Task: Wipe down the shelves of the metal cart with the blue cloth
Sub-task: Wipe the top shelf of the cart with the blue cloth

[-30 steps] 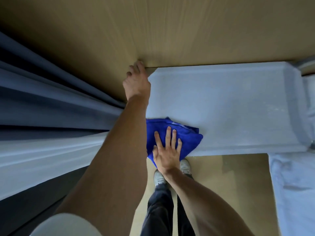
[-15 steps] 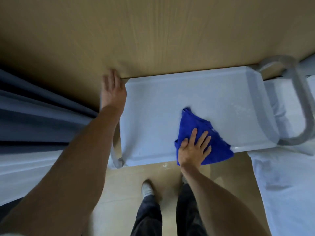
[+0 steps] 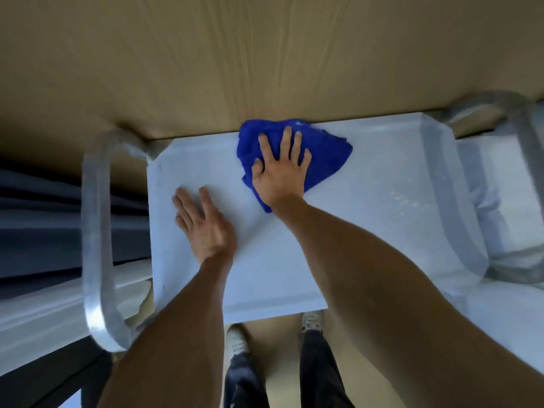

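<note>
The right hand [image 3: 281, 169] lies flat on the blue cloth [image 3: 321, 151], fingers straight and slightly spread, palm down, pressing the cloth onto the top shelf [image 3: 368, 231] of the metal cart [image 3: 453, 184]. The cloth is bunched, not folded neatly, and sits at the far edge of the shelf, right against the tan wooden panel [image 3: 235, 54] behind the cart; part of it sticks out to the right of the hand and a small corner shows below the wrist. The right forearm reaches in from the lower right, stretched long across the shelf. The left hand [image 3: 203, 225] rests on the bare shelf nearer the left end, fingers straight and loosely together, pointing up and to the left, holding nothing; it is apart from the cloth. Its forearm comes up from the bottom of the view. A curved metal handle [image 3: 95, 231] loops at the left end of the cart and another handle [image 3: 527, 172] curves at the right end, both blurred. Below the near edge of the shelf the person's dark trousers [image 3: 244, 378] and pale shoes [image 3: 312, 320] stand on the floor [image 3: 282, 348]. Dark and pale fabric [image 3: 38, 219] hangs at the left.
</note>
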### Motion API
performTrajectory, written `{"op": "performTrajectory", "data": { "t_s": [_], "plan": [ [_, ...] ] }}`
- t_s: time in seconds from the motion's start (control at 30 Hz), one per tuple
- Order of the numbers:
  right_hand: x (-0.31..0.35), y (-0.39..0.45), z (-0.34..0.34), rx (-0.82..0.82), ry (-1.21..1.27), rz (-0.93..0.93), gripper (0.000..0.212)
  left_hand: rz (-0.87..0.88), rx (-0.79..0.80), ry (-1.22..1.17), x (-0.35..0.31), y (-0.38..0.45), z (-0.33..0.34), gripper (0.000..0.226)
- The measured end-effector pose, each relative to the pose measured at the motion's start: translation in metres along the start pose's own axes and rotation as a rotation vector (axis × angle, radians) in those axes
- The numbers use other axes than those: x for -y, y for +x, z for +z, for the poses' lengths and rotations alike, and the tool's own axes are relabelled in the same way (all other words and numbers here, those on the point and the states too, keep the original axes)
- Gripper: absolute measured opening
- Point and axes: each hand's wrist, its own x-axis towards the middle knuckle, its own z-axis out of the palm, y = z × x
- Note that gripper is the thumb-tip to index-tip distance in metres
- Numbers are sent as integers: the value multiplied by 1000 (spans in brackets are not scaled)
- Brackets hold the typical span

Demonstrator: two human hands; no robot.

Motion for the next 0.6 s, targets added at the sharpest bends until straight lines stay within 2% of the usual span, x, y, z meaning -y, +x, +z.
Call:
{"op": "performTrajectory", "data": {
  "t_s": [0.07, 0.17, 0.37, 0.43, 0.53, 0.6],
  "plan": [
    [4, 8, 3, -6, -5, 24, 58, -15, -10, -4, 2, 3, 1, 52],
    [-7, -32, 2, -3, 14, 20, 57, -26, 12, 4, 3, 1, -1, 53],
    [-67, -234, 0, 8, 18, 293, 55, -37, 50, 38, -5, -2, -8, 57],
    [-80, -242, -1, 34, 36, 328, 54, -65, 67, 78, -12, -4, -10, 61],
    [-79, -205, -6, 51, 4, 331, 56, -103, 64, 110, -36, -4, -12, 63],
    [-82, -175, -4, 47, 7, 337, 57, -10, 82, 50, -68, 2, -3, 63]
  ]
}}
